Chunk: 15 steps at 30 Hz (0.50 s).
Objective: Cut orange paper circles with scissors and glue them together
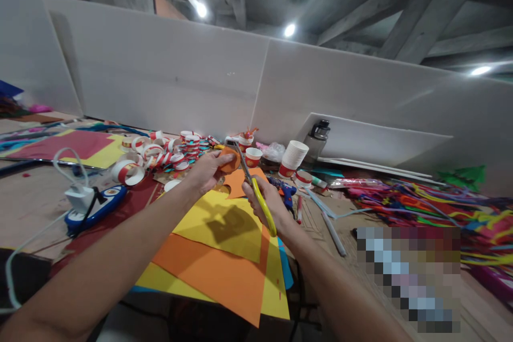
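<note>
My left hand [209,172] pinches a small rounded piece of orange paper [231,160] in front of me. In my right hand [266,200] is a pair of scissors [262,206] with yellow handles, its blades pointing up and away beside the orange piece. Whether the blades touch the paper I cannot tell. Below both hands lie a yellow sheet [212,219] and an orange sheet [212,267], overlapping. Another orange sheet [239,184] with a curved notch in its edge lies just behind them.
Cut paper-cup rings [130,172] crowd the back left. A blue power strip [96,208] with a white charger sits at left. Stacked paper cups [294,157], a dark bottle [316,141] and a blue glue gun [286,192] stand or lie right of centre. Colourful pipe cleaners [420,203] cover the right.
</note>
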Each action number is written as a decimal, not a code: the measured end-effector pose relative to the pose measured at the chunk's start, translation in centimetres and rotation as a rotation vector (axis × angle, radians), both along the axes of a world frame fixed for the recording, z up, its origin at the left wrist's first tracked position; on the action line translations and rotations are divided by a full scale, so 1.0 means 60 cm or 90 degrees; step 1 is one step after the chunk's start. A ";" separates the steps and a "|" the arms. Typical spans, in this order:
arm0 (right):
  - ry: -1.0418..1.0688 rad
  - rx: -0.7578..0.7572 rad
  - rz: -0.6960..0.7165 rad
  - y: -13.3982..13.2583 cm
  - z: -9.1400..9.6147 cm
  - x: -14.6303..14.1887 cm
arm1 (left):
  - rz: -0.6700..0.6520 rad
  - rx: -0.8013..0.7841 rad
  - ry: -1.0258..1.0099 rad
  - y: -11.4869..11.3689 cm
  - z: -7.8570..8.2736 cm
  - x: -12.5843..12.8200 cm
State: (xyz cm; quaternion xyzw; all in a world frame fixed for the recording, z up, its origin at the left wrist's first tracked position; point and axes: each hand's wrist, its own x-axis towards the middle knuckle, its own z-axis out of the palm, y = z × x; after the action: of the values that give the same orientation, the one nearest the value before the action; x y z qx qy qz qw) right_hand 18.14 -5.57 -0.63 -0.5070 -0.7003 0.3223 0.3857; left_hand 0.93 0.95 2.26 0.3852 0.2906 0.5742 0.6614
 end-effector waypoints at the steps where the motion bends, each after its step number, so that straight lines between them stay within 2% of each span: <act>1: 0.000 0.000 0.001 0.000 0.000 0.000 | 0.000 0.000 0.002 0.001 0.000 -0.001; 15: 0.007 0.009 0.004 -0.003 0.010 0.000 | -0.041 -0.002 0.033 0.001 0.009 -0.013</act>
State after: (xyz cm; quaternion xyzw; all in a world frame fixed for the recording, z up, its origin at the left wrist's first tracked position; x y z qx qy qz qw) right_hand 18.15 -5.77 -0.04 -0.5001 -0.7019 0.3215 0.3923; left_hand 0.15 0.98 2.81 0.4078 0.2962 0.5420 0.6725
